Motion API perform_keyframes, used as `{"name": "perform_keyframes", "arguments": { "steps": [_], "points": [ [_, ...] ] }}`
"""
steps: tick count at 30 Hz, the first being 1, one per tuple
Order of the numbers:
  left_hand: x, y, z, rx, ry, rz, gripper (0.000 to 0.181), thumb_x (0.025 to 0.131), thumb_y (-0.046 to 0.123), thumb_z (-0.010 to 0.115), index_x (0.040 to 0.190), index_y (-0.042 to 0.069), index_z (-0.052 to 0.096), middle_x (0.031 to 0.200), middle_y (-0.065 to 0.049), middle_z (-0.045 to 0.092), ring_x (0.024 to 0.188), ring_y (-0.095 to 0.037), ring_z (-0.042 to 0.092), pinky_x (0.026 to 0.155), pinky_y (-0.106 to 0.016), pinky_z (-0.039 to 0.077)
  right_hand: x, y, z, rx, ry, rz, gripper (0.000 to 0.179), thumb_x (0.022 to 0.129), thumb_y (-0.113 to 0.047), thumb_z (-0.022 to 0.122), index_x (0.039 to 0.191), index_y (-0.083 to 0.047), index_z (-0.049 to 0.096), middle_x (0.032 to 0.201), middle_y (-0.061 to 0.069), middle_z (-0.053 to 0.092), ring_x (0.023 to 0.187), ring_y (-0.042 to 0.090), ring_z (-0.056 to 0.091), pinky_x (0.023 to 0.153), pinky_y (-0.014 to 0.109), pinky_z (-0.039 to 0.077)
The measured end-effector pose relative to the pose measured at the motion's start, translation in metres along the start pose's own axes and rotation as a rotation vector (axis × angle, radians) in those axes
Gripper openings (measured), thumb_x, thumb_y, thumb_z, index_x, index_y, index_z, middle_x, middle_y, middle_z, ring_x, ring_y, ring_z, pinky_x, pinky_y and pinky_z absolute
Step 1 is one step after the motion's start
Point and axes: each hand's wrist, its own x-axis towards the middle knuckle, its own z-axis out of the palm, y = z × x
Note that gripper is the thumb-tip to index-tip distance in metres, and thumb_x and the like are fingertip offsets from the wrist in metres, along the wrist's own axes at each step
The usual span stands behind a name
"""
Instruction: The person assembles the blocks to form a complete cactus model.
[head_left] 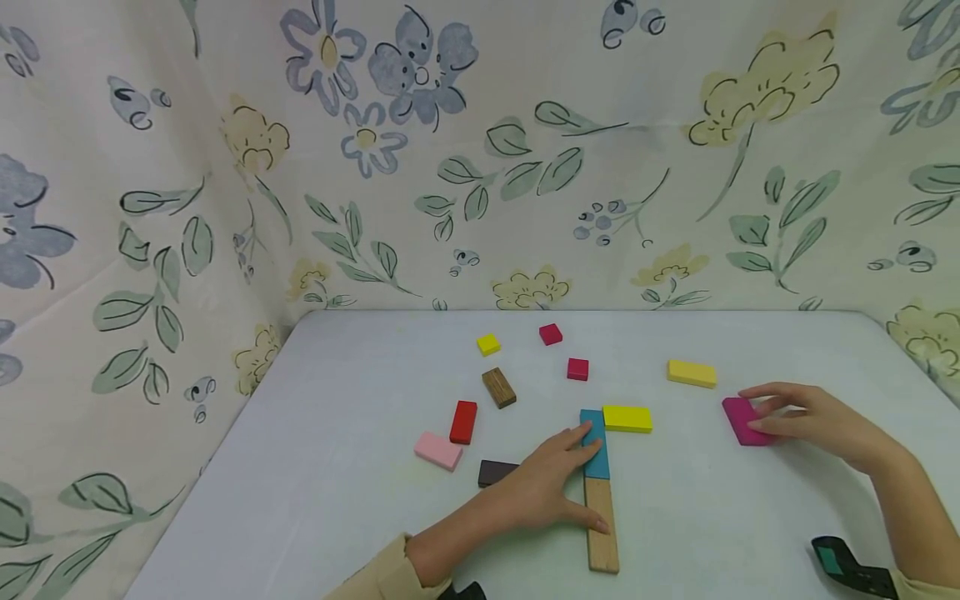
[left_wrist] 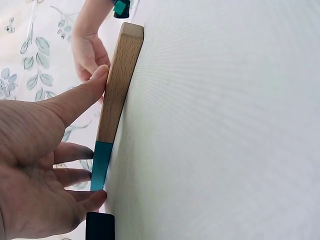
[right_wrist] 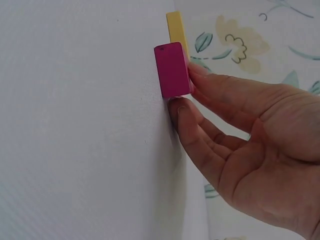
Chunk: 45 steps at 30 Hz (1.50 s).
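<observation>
Two blocks lie end to end in a line in the head view: a blue block (head_left: 597,467) and, nearer to me, a natural wood block (head_left: 603,552). My left hand (head_left: 542,482) spreads across both, its fingertips on the blue one and the thumb on the wood one. The left wrist view shows the thumb (left_wrist: 82,99) at the side of the wood block. A yellow block (head_left: 628,420) sits crosswise beside the far end of the blue block. Over on the right, my right hand (head_left: 825,427) pinches a magenta block (right_wrist: 173,71) between thumb and fingers, at the tabletop.
Left of the line lie a dark block (head_left: 497,473) partly behind the left wrist, a pink block (head_left: 438,451), a red block (head_left: 463,422) and a brown block (head_left: 498,388). Farther back are small yellow (head_left: 488,344) and red cubes (head_left: 577,369), plus another yellow block (head_left: 692,373).
</observation>
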Motion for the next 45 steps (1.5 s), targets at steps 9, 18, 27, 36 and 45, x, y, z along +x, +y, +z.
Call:
{"name": "perform_keyframes", "arguments": {
  "steps": [9,18,27,36,45],
  "points": [
    [0.013,-0.024,0.018,0.035,0.042,0.073,0.1,0.087,0.062,0.078,0.168,0.027,0.031,0.177,0.008,0.014,0.162,-0.023,0.023,0.124,-0.044,0.036,0.006,-0.015,0.011,0.005,-0.011,0.0,0.053,0.103,-0.017,0.066,0.145,0.011,0.05,0.126,0.03,0.062,0.114,0.044,0.062,0.08,0.036,0.061],
    [0.004,-0.01,0.006,-0.006,0.026,0.039,0.095,0.088,0.054,0.081,0.166,0.026,0.036,0.177,0.007,0.017,0.161,-0.019,0.025,0.124,-0.041,0.037,0.012,-0.026,0.022,0.004,0.006,-0.002,0.054,0.103,-0.021,0.068,0.144,0.009,0.053,0.125,0.027,0.064,0.113,0.043,0.065,0.077,0.027,0.06],
    [0.02,-0.031,0.023,0.052,0.043,0.072,0.099,0.086,0.067,0.076,0.167,0.031,0.031,0.177,0.009,0.014,0.161,-0.018,0.025,0.122,-0.041,0.039,0.015,-0.041,0.033,0.048,0.008,-0.016,0.054,0.102,-0.021,0.07,0.144,0.009,0.054,0.123,0.023,0.065,0.11,0.036,0.066,0.078,0.026,0.06],
    [0.016,-0.024,0.018,0.027,0.024,0.044,0.097,0.087,0.062,0.079,0.166,0.03,0.034,0.177,0.009,0.016,0.161,-0.018,0.025,0.122,-0.041,0.039,0.019,-0.055,0.041,0.033,0.028,-0.024,0.053,0.102,-0.018,0.071,0.143,0.011,0.053,0.12,0.023,0.065,0.102,0.027,0.067,0.074,0.024,0.06],
    [0.018,-0.027,0.021,0.054,0.03,0.047,0.097,0.087,0.065,0.076,0.167,0.031,0.033,0.177,0.011,0.016,0.16,-0.018,0.026,0.121,-0.04,0.041,0.033,-0.062,0.049,0.005,0.047,-0.059,0.055,0.099,-0.02,0.074,0.141,0.01,0.055,0.117,0.021,0.065,0.101,0.027,0.065,0.073,0.023,0.059]
  ]
}}
